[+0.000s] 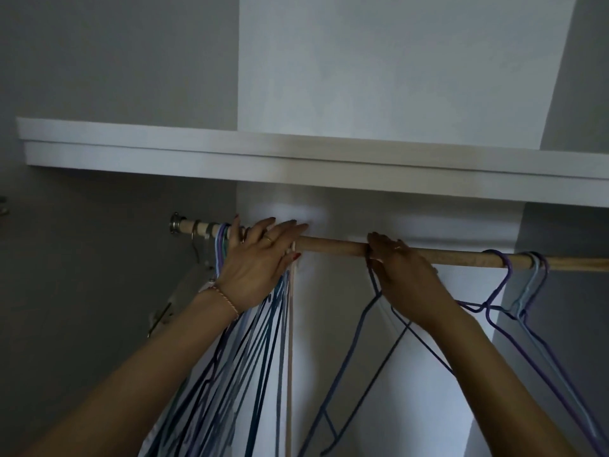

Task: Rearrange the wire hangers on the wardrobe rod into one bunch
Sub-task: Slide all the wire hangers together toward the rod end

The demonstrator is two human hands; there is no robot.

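A wooden rod [333, 245] runs across the wardrobe. Near its left end hangs a tight bunch of wire hangers [260, 341], blue, grey and one pink. My left hand [257, 255] lies over the hooks of that bunch, fingers stretched along the rod. My right hand [400, 268] is closed around the rod at the middle, over the hooks of a dark blue hanger [359, 338] and another dark hanger [425, 344]. Further right, a purple hanger [501, 285] and a light blue hanger [530, 285] hang on the rod, apart from my hands.
A white shelf [296, 159] juts out just above the rod. The rod's metal bracket [176, 222] is fixed to the grey left wall [99, 258]. A metal hinge [161, 316] sits lower on that wall. Pale back panel behind.
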